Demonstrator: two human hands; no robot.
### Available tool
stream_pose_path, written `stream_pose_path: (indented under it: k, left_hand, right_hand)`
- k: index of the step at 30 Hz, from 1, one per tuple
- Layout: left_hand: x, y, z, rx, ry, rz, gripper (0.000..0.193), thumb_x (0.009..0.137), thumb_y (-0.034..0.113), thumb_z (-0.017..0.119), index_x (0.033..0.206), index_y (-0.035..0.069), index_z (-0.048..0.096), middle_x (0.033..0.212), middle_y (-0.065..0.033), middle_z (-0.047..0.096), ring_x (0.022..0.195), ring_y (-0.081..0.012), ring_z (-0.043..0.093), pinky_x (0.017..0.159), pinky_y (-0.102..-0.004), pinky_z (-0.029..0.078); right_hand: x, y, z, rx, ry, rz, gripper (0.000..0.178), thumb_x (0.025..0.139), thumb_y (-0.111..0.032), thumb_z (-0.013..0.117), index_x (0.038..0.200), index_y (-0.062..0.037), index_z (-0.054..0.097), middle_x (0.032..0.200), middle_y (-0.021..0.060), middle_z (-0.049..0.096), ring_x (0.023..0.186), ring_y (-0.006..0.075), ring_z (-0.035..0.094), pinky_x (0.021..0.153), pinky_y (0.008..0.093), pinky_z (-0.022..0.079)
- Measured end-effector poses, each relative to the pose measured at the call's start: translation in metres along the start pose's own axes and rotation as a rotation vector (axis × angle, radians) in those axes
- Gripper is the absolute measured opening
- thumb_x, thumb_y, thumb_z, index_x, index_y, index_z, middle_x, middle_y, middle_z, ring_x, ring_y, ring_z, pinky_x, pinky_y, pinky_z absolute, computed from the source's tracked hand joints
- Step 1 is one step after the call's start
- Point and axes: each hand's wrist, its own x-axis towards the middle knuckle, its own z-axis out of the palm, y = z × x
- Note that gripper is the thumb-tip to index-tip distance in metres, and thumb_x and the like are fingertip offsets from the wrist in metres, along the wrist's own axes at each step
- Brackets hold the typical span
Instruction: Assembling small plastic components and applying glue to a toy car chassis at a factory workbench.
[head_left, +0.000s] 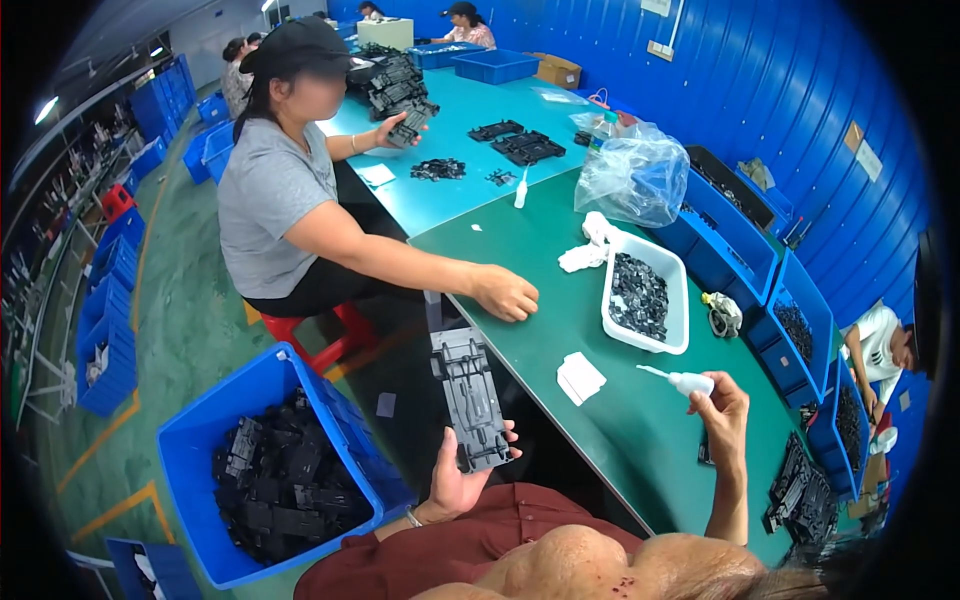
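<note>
My left hand (455, 482) grips the lower end of a grey plastic model-car chassis (470, 395), held upright past the table's near edge. Its underside-like face, with axles and bars, is turned to me. In my right hand (727, 408), raised above the green table (520, 345), is a small white squeeze bottle (692, 383) with a thin nozzle pointing left. Beneath the nozzle side lies a white paper pad (580, 378). A white tray (678, 300) of small black parts stands beyond it, with a crumpled white cloth (585, 255) at its corner.
Left of me, a blue crate (190, 470) holds many dark chassis. A co-worker in grey (275, 200) sits across, one arm over the table. Blue bins (790, 350) line the right edge; black parts (800, 490) are piled nearby. A clear plastic bag (635, 175) lies further back.
</note>
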Motion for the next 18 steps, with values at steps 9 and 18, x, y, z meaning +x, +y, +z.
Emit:
stream_pose_path:
  k: [9,18]
  left_hand:
    - [0.016,0.004,0.004,0.028,-0.083,-0.093,0.076,0.105,0.063,0.029,0.15,0.002,0.04,0.143,-0.0192,0.053,0.124,-0.0333,0.058,0.103,-0.0551,0.05]
    - [0.103,0.022,0.033,0.29,-0.055,-0.255,0.055,0.111,0.042,0.034,0.138,-0.003,0.049,0.125,-0.0199,0.065,0.11,-0.0358,0.069,0.092,-0.0535,0.059]
  right_hand:
    - [-0.001,0.024,0.041,0.176,0.068,0.037,0.023,0.102,-0.018,0.062,0.112,0.0026,0.064,0.096,0.0071,0.07,0.071,0.0095,0.061,0.066,0.0269,0.053]
    - [-0.013,0.035,0.037,0.239,0.02,0.121,0.023,0.104,-0.017,0.058,0.114,0.0027,0.063,0.086,0.0052,0.065,0.069,0.0103,0.06,0.064,0.0271,0.053]
